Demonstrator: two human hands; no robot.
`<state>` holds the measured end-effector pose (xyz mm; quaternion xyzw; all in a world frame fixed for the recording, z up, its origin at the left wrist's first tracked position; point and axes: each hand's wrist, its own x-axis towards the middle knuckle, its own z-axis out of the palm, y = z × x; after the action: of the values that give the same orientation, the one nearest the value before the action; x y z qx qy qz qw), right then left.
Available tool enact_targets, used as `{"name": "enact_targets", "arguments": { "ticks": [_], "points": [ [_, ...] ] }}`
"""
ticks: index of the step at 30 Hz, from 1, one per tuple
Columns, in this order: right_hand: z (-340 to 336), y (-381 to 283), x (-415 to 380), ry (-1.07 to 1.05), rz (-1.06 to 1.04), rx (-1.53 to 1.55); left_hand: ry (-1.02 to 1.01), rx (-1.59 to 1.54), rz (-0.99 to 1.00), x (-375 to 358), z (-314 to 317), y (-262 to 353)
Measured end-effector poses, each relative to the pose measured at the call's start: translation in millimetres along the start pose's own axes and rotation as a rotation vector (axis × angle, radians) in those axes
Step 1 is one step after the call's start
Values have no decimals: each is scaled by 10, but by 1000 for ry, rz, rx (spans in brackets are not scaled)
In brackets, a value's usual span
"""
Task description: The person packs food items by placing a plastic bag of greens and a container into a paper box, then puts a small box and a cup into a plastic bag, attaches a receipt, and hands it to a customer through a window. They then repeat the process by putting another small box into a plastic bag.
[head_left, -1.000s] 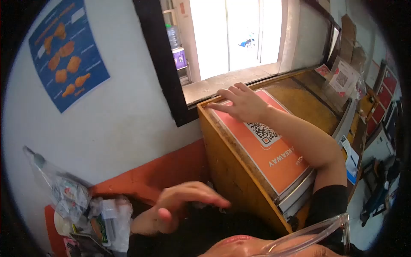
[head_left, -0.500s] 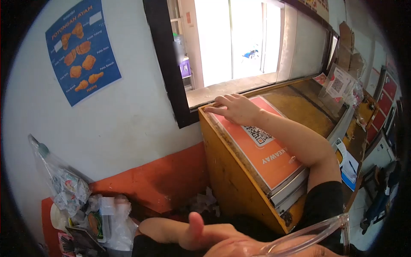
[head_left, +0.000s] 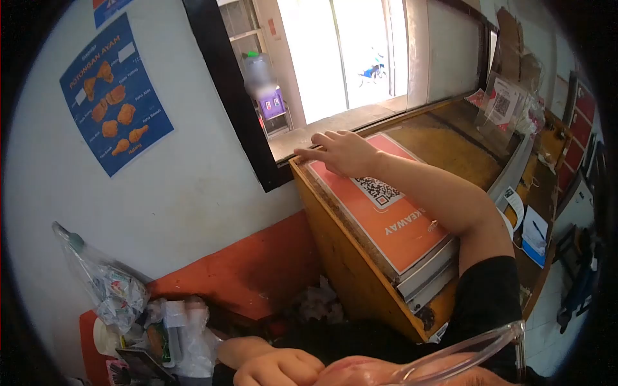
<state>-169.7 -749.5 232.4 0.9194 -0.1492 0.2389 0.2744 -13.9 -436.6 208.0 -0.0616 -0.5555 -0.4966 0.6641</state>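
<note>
My right hand (head_left: 344, 152) lies palm down at the far left corner of the wooden counter (head_left: 444, 145). Its fingers are stretched out and spread, with nothing in them, the fingertips near the window-side edge. Under the hand and forearm is an orange sign (head_left: 396, 235) with a QR code and the word TAKEAWAY, partly covered by the arm. My left hand (head_left: 280, 371) is low in the view, close to my face, its fingers curled into a fist. No object shows in it, and its palm side is hidden.
Plastic bags and packets (head_left: 174, 334) stand at lower left by the wall. A clear stand with a QR code (head_left: 502, 109) is at the counter's far right. Nearer are papers with a pen (head_left: 534, 231). A dark window frame (head_left: 235, 96) borders the counter.
My left hand's raised thumb has gone from view and its fingers now show curled. My right hand stays on the counter corner. The view has shifted slightly.
</note>
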Motion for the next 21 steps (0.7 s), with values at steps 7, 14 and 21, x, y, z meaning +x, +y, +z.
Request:
{"name": "enact_targets", "arguments": {
  "ticks": [7,14,21],
  "points": [
    [86,137,62,-70,506,426,-378,170,-201,16,-550,-15],
    [139,234,120,113,663,693,-245,438,-537,-393,-649,79],
    [146,201,215,254,588,738,604,842,-1104,-2228,-1837,-426]
  ]
}}
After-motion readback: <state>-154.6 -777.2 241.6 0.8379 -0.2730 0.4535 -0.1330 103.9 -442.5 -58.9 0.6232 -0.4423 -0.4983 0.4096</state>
